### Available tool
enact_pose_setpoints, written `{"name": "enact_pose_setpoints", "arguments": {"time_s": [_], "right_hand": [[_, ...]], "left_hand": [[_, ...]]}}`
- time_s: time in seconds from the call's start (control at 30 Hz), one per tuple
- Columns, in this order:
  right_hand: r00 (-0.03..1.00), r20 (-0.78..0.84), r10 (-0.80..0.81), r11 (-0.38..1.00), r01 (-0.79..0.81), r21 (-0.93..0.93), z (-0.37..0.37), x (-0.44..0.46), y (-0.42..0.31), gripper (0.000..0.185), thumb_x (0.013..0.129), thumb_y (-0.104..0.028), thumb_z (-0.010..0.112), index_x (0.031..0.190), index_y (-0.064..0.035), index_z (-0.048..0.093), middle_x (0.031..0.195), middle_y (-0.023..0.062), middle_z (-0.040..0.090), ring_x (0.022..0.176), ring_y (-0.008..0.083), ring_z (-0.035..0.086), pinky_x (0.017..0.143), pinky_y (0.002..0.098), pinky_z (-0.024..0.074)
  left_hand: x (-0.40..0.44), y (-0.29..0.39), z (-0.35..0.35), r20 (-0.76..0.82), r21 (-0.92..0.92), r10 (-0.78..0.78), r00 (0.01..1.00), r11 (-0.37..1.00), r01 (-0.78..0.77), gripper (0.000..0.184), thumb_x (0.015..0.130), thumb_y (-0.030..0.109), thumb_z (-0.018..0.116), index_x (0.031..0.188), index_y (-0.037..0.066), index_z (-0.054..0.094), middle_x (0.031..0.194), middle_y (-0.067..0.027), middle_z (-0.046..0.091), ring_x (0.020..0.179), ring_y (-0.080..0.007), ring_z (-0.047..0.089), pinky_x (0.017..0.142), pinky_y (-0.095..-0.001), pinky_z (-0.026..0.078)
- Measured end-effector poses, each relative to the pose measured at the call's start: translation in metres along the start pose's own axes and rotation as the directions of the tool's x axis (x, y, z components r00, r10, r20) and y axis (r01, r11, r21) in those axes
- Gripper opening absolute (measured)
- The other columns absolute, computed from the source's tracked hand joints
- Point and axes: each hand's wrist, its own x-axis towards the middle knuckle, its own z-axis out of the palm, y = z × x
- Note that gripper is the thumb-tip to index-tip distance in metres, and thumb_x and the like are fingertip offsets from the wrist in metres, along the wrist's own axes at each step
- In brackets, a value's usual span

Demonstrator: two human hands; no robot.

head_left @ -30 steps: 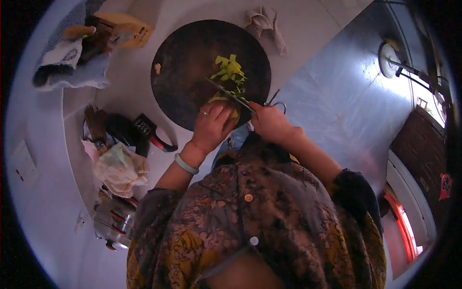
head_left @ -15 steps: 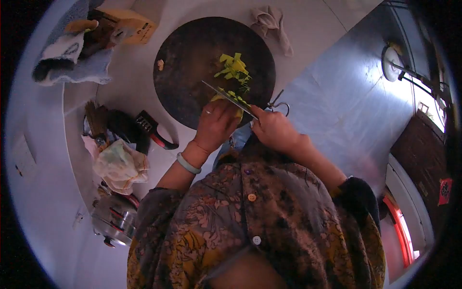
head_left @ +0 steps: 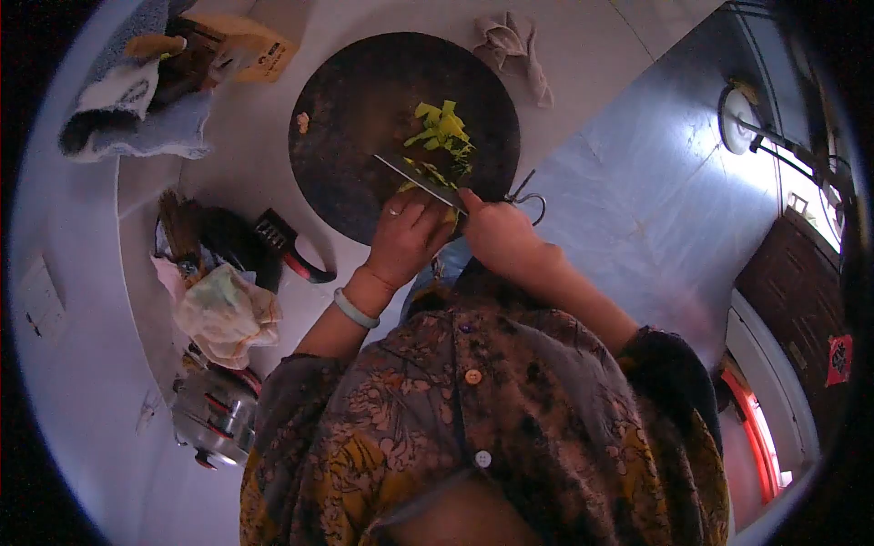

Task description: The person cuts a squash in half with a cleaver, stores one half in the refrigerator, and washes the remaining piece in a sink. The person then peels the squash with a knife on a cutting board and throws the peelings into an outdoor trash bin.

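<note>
A round dark cutting board [head_left: 364,109] lies on the counter in front of me. Cut yellow-green leafy vegetable pieces [head_left: 441,126] are heaped right of its middle. My right hand [head_left: 499,235] is closed round the handle of a kitchen knife [head_left: 421,182], whose blade slants up to the left over the board. Just below the blade, my left hand [head_left: 407,227], wearing a ring and a pale bangle, presses with curled fingers on more of the leafy vegetable [head_left: 451,216]. Its fingers hide most of that bunch. A small pinkish bit [head_left: 303,121] sits near the board's left rim.
A crumpled cloth [head_left: 510,50] lies behind the board. To the left are a cardboard box [head_left: 246,45], a black-and-red handled object [head_left: 293,250], a bundled cloth [head_left: 226,314] and a steel pot [head_left: 214,414]. A metal hook-like piece [head_left: 537,205] stands at the board's right edge.
My right hand and the knife have shifted slightly left, closer to my left hand. The left hand stays in nearly the same place on the vegetable.
</note>
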Motion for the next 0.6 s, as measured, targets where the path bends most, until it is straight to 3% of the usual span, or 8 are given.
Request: {"name": "enact_pose_setpoints", "arguments": {"time_s": [0.13,0.23,0.27,0.37,0.47,0.6], "right_hand": [[1.000,-0.010,-0.005,1.000,0.005,-0.019,0.003,0.003,0.001,0.051,0.083,-0.010,0.051,0.132,0.0025,0.048,0.075,0.0252,0.066,0.071,0.0414,0.067,0.066,0.0512,0.0532],[0.999,0.052,-0.005,0.998,0.008,-0.060,-0.005,0.001,-0.001,0.047,0.088,-0.011,0.048,0.132,0.0076,0.045,0.085,0.0255,0.068,0.077,0.0416,0.068,0.067,0.0507,0.0553],[0.997,0.013,-0.071,0.996,0.071,-0.044,-0.002,0.003,0.005,0.047,0.088,-0.012,0.049,0.131,0.0067,0.047,0.086,0.0258,0.068,0.077,0.0419,0.068,0.067,0.0511,0.0550],[0.985,-0.089,-0.148,0.987,0.153,0.053,0.002,0.005,0.024,0.045,0.088,-0.015,0.050,0.129,0.0035,0.051,0.086,0.0268,0.067,0.077,0.0431,0.067,0.070,0.0527,0.0543],[0.991,-0.125,-0.036,0.976,0.062,0.209,-0.025,-0.003,0.013,0.044,0.088,-0.018,0.050,0.128,-0.0002,0.054,0.082,0.0283,0.066,0.076,0.0445,0.066,0.073,0.0538,0.0530],[0.995,-0.085,-0.055,0.978,0.071,0.195,-0.034,-0.007,0.010,0.043,0.089,-0.019,0.049,0.128,-0.0028,0.055,0.077,0.0289,0.064,0.075,0.0452,0.064,0.074,0.0541,0.0513]], "left_hand": [[0.001,0.001,-0.003,0.009,0.009,0.018,1.000,1.000,-0.018,0.039,0.077,0.016,0.074,0.112,0.005,0.063,0.114,-0.0113,0.060,0.109,-0.0325,0.055,0.094,-0.0439,0.045],[0.000,0.004,-0.004,0.029,0.037,0.006,1.000,0.999,-0.007,0.042,0.076,0.019,0.075,0.114,0.004,0.063,0.118,-0.0128,0.057,0.112,-0.0338,0.054,0.096,-0.0454,0.043],[0.001,0.005,-0.004,0.035,0.047,-0.002,0.999,0.999,0.000,0.044,0.076,0.020,0.075,0.114,0.004,0.062,0.120,-0.0135,0.056,0.113,-0.0344,0.053,0.097,-0.0462,0.043],[-0.013,0.007,0.005,0.011,0.065,-0.035,0.999,0.997,0.035,0.064,0.078,0.031,0.076,0.129,0.002,0.051,0.130,-0.0199,0.047,0.120,-0.0410,0.045,0.101,-0.0511,0.037],[-0.006,0.021,0.003,-0.082,0.091,-0.227,0.970,0.968,0.234,0.077,0.068,0.030,0.082,0.131,0.003,0.047,0.133,-0.0217,0.043,0.120,-0.0396,0.045,0.101,-0.0504,0.037],[-0.006,0.017,0.011,-0.080,0.047,-0.273,0.959,0.960,0.278,0.086,0.065,0.031,0.083,0.133,0.001,0.041,0.132,-0.0229,0.043,0.121,-0.0418,0.043,0.101,-0.0515,0.036]]}}
